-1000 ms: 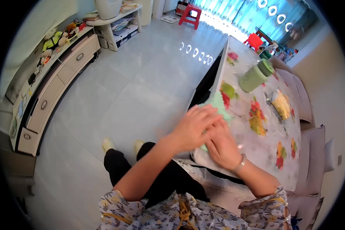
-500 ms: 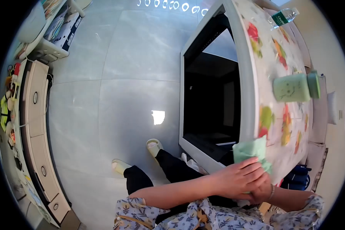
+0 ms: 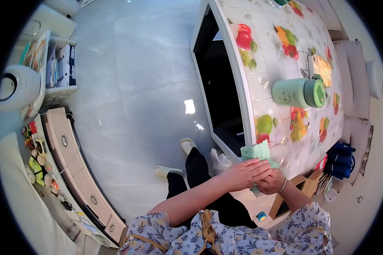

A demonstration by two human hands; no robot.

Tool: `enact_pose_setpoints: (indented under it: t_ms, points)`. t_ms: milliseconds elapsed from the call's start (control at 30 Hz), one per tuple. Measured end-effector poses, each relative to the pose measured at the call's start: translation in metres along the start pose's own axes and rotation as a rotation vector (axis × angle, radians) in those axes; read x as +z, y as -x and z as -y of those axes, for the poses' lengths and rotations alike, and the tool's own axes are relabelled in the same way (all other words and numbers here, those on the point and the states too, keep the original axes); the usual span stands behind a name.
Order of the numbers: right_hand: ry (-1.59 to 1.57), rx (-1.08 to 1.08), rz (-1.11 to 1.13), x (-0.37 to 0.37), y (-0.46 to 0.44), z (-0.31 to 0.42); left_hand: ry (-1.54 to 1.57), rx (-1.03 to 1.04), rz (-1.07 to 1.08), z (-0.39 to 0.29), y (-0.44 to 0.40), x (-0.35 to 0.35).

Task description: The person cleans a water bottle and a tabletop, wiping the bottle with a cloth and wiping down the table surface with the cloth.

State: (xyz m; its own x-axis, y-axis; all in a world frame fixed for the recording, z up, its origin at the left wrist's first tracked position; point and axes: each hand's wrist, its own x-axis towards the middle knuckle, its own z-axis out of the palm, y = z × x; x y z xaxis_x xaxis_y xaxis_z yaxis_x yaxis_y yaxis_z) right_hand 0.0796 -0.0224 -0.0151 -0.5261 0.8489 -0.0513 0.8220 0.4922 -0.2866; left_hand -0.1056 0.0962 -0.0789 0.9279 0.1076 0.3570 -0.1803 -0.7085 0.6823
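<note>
A light green cloth point(image 3: 255, 152) is bunched between my two hands near the front corner of the table. Fingers of my left hand point(image 3: 246, 173) lie folded over the cloth and across my other hand. My right hand point(image 3: 271, 182), with a bracelet at its wrist, is closed around the cloth from the other side. Part of the cloth sticks out above the fingers and a bit hangs below. Beyond the hands, a green lidded bottle point(image 3: 290, 92) stands on the fruit-patterned tabletop point(image 3: 281, 148).
A yellowish box-like item point(image 3: 321, 70) is behind the bottle. Under the table's edge is a dark glossy panel point(image 3: 221, 85). A white bag point(image 3: 220, 161) lies by my feet, a wooden box point(image 3: 302, 187) to the right. Drawers point(image 3: 78, 165) line the left.
My view has turned and shifted, so the table and bottle appear further left. Both hands still hold the cloth together, now appearing slightly higher and further left. The clear water bottle has mostly left view.
</note>
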Motion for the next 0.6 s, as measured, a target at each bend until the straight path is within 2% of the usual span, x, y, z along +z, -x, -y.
enact_pose_setpoints:
  t_ms: [133, 200, 300, 333, 467, 567, 600]
  points:
    - [-0.002, 0.034, -0.026, 0.004, 0.006, 0.002, 0.016, 0.017, 0.008, 0.000, -0.002, -0.005]
    - [-0.031, 0.028, 0.126, 0.005, 0.010, 0.000, -0.068, 0.033, 0.122, 0.003, -0.009, -0.010]
    - [0.008, 0.001, 0.050, 0.000, 0.006, -0.004, 0.044, 0.075, 0.126, 0.011, -0.011, -0.011]
    - [0.025, 0.022, -0.078, -0.008, -0.001, -0.004, 0.010, 0.089, 0.124, 0.010, -0.012, -0.020]
    - [0.066, 0.031, -0.164, -0.007, -0.004, 0.002, 0.028, 0.121, 0.200, 0.018, -0.019, -0.042]
    - [-0.024, 0.147, -0.151, -0.010, -0.016, 0.015, -0.016, 0.196, 0.232, 0.029, -0.030, -0.057]
    - [-0.074, 0.310, -0.196, 0.004, -0.022, 0.029, 0.022, 0.182, 0.248, 0.033, -0.033, -0.062]
